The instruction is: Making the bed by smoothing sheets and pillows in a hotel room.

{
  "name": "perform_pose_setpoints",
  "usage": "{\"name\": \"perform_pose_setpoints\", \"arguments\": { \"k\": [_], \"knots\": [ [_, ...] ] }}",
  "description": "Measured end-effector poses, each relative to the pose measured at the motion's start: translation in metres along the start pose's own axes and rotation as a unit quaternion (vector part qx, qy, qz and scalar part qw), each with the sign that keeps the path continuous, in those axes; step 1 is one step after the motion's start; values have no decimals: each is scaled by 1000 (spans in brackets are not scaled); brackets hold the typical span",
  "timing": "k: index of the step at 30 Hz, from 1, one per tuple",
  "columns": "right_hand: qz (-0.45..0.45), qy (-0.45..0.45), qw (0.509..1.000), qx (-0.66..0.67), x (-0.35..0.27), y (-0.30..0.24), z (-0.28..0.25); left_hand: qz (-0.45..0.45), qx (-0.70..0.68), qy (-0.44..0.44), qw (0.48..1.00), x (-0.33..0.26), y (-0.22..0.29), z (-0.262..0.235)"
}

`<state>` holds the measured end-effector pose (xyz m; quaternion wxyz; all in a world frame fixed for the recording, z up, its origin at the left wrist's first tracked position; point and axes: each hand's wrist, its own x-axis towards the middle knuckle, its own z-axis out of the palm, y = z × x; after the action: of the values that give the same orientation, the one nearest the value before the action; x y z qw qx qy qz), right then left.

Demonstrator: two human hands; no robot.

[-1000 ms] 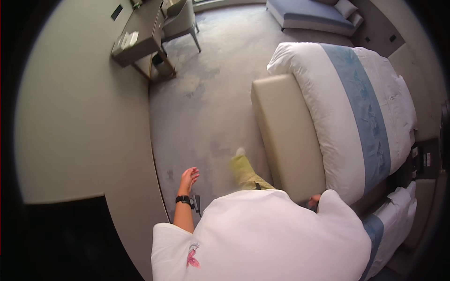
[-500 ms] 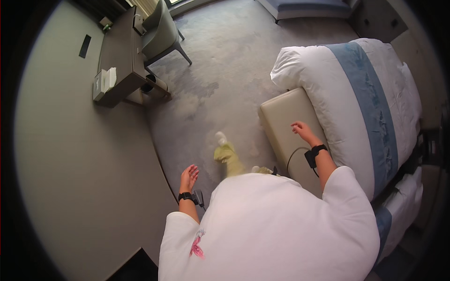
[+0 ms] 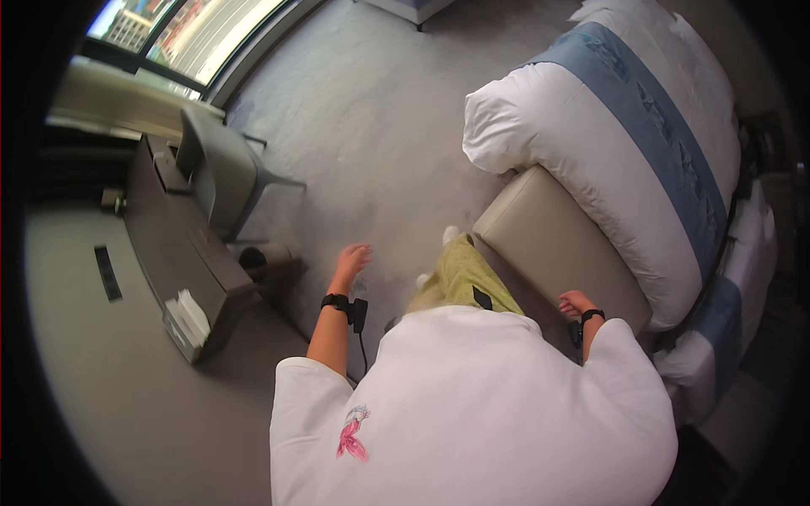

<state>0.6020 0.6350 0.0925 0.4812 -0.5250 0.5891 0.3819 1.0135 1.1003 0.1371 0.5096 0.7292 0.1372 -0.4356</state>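
My left hand (image 3: 353, 263) hangs over the carpet, bare, its fingers loosely bent with nothing between them. Nearest to it are the desk and the round waste bin on the left. Beside the beige bench (image 3: 553, 232), close to its near end, is my right hand (image 3: 575, 304), its fingers curled in and holding nothing that I can see. Each wrist wears a black strap with a small device, and a cable runs from the left one. Below, my legs in yellow-green trousers (image 3: 472, 274) stride with white shoes on the carpet.
At left stands a dark desk (image 3: 190, 244) with a tissue box (image 3: 187, 320), a grey chair (image 3: 221, 173) and a waste bin (image 3: 268, 255). A bed (image 3: 548, 110) with a blue runner lies right, another bed (image 3: 717, 346) nearer. Grey carpet (image 3: 363, 135) stretches toward the window (image 3: 198, 38).
I have stepped forward and the view has turned left, bringing the window into sight. My left hand has risen in the picture; my right hand has dropped back from over the bench.
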Motion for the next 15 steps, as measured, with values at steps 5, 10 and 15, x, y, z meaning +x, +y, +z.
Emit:
{"name": "perform_pose_setpoints", "arguments": {
  "k": [5, 10, 15],
  "knots": [
    [-9, 37, 990, 137, 36, -34, 21, 26, 143, -161, 976, 114, 129, 52],
    [-48, 0, 994, 99, 81, -137, 25, 11, 155, -245, 957, 200, 203, 109],
    [-280, 72, 912, 290, 77, -304, 20, 49, 303, -301, 903, 306, 256, 141]
  ]
}}
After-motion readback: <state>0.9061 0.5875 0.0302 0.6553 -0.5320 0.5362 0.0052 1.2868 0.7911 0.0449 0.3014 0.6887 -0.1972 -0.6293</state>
